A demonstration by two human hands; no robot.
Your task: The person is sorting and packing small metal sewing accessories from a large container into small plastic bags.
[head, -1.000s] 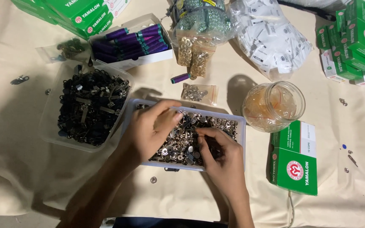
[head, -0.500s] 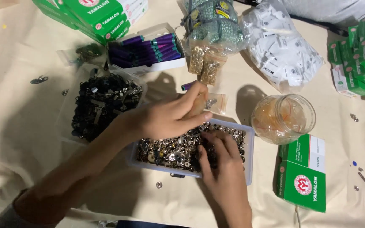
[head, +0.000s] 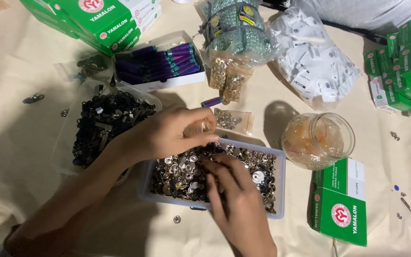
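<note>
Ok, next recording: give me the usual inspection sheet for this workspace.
Surface: cream cloth, a few loose metal bits on it.
Job's things: clear tray of silver snap fasteners.
Clutter: tub of black metal parts, box of purple spools, green boxes, glass jar, bags of brass eyelets, bag of white tags.
Hands: left hand over tray, fingers pinched; right hand fingers in fasteners.
Cables: nothing seen.
Surroundings: nothing seen.
</note>
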